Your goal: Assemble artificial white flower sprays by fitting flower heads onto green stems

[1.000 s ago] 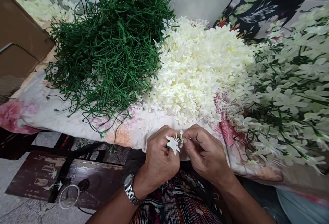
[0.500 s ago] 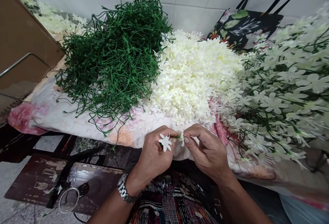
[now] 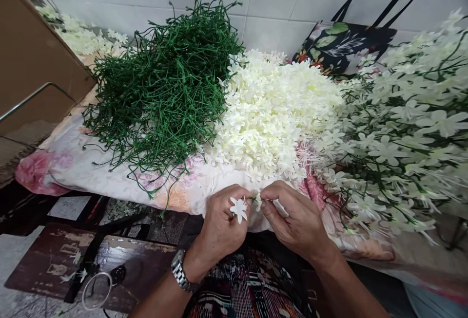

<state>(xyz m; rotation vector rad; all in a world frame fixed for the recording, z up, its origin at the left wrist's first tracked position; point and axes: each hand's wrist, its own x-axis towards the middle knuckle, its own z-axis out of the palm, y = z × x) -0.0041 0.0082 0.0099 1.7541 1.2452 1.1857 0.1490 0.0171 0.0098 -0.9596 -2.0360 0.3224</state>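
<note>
My left hand is closed on a green artificial flower stem, most of which is hidden in the fist. One white flower on it shows over the fingers. Facing it, my right hand pinches a small white blossom between thumb and forefinger, at the stem's green tip. Whether the blossom is fully seated on the tip, I cannot tell. Just beyond the hands lies a heap of loose white blossoms. Left of that heap is a tangled pile of bare green stems.
A floral cloth covers the work surface. Assembled white flowers on stems crowd the right side. A dark flowered bag leans by the tiled wall. Left stands a cardboard box; below is a worn brown wooden board.
The whole view has shifted slightly. Both hands keep their grips at the stem tip, and the white flower above my left fist has turned a little.
</note>
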